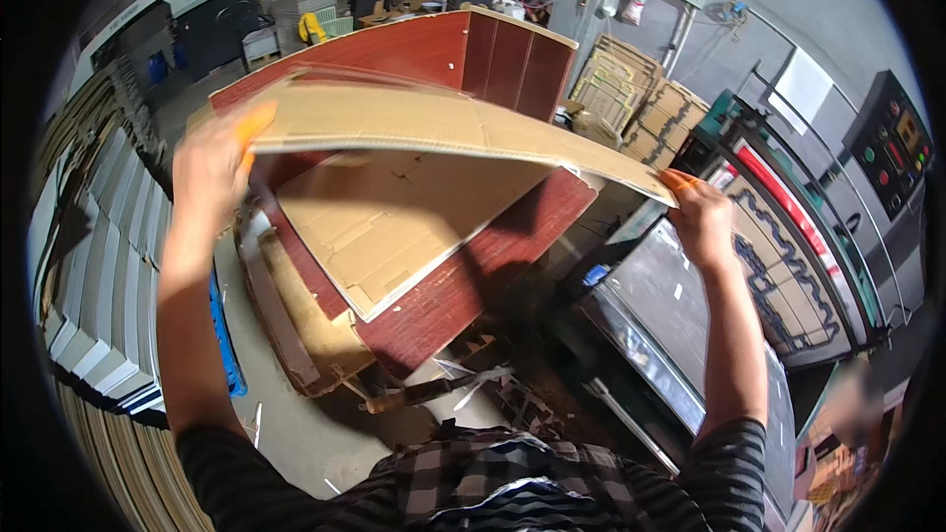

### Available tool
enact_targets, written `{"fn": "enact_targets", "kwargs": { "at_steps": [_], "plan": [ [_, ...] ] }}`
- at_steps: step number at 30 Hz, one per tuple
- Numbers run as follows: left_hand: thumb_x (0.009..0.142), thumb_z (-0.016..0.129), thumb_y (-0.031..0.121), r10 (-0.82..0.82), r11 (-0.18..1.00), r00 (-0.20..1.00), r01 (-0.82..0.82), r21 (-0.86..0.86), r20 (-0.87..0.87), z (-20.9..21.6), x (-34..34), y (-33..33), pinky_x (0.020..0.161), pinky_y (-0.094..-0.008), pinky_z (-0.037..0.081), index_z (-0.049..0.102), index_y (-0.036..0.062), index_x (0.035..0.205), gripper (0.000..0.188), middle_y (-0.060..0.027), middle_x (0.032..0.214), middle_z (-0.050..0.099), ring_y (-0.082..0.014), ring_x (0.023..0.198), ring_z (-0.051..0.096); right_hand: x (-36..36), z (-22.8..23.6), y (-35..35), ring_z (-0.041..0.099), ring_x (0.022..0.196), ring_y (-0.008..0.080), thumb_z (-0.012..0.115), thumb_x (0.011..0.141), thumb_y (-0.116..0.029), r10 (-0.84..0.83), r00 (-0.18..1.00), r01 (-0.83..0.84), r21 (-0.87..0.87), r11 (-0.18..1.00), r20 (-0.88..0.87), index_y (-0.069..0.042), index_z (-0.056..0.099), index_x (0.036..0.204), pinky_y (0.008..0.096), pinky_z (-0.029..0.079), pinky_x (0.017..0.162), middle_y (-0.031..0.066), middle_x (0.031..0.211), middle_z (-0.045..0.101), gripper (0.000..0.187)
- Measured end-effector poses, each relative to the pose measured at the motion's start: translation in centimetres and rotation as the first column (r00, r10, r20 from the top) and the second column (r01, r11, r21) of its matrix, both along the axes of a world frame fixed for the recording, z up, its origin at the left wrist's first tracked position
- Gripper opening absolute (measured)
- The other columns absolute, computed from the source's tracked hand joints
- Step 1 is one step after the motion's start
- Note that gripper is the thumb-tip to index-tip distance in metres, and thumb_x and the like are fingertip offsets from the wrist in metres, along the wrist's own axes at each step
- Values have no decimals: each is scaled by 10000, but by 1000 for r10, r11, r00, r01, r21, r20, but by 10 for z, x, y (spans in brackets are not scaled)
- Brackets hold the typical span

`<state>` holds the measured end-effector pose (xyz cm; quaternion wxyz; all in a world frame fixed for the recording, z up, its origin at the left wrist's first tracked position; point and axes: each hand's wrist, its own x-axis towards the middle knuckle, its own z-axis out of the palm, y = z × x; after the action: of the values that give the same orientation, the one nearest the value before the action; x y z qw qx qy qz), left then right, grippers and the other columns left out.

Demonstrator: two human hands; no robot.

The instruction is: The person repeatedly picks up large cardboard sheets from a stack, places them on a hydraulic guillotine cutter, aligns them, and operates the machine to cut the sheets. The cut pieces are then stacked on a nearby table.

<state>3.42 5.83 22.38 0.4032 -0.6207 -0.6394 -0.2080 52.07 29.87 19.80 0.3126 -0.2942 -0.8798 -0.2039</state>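
A large brown cardboard sheet [424, 121] is held up between my two hands, bowed in the middle and slightly blurred along its far left part. My left hand [210, 166] is closed on its left end, with orange covering on the fingers. At the right end, my right hand [704, 217] pinches the sheet's corner, also with orange on the fingertips. Below the raised sheet, more flat cardboard [394, 227] lies on a dark red wooden table [434, 320], partly in shadow. A red wooden panel [384, 54] rises behind it.
Stacked white-edged sheets [103, 266] stand at left, beside a blue pallet edge [225, 335]. To the right are a metal machine bed [650, 296], a curved board with black strips [788, 276] and a button control panel [892, 143]. Paper scraps litter the floor [345, 448].
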Motion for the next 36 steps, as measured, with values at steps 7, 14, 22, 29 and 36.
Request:
{"fn": "enact_targets", "kwargs": {
  "at_steps": [7, 14, 22, 29, 36],
  "plan": [
    [805, 632, 144, 196, 980, 965, -188, -64, 173, -250, 11, 1, 828, -358, 498, 683, 36, 962, 197, -95, 934, 684, -252, 871, 657, -138, -161, 139, 530, 1167, 253, 500, 874, -161, -16, 993, 19, -28, 999, 119, -135, 589, 1211, 441, 388, 989, 65, 1215, 609, 350],
    [805, 551, 155, 349, 907, 927, -296, -299, 141, -339, 51, 86, 907, -438, 438, 676, 58, 899, 184, -86, 1003, 667, -282, 1020, 596, -201, -305, 92, 535, 1177, 339, 635, 856, -334, -383, 920, 167, -800, 577, -84, -93, 418, 1400, 418, 452, 958, 225, 1328, 497, 634],
    [804, 606, 273, 232, 958, 933, -170, -232, 275, -382, 72, 48, 958, -512, 394, 638, 52, 1121, 387, -109, 1200, 586, -344, 1144, 510, -249, -357, 145, 490, 1197, 302, 610, 885, -395, -792, 343, -534, -799, 277, -504, 47, 187, 1468, 358, 384, 999, 242, 1356, 462, 845],
    [829, 676, 405, 48, 996, 582, -90, 6, 812, -376, 26, 49, 1081, -501, 277, 355, -25, 1397, 781, -219, 1403, 419, -359, 1300, 400, -259, -382, 259, 347, 1356, 302, 699, 804, -328, -736, 295, -493, -757, 430, -610, 74, 182, 1459, 335, 305, 1079, 263, 1466, 326, 925],
    [910, 622, 154, 60, 947, -208, -296, -121, 976, -437, -21, 77, 1084, -313, 277, 149, 46, 1501, 764, -154, 1468, 347, -237, 1308, 371, -273, -387, 290, 430, 1283, 307, 726, 778, -373, -820, 221, -620, -725, 301, -529, 66, 305, 1403, 362, 362, 1031, 232, 1387, 438, 872]
  ]
}}
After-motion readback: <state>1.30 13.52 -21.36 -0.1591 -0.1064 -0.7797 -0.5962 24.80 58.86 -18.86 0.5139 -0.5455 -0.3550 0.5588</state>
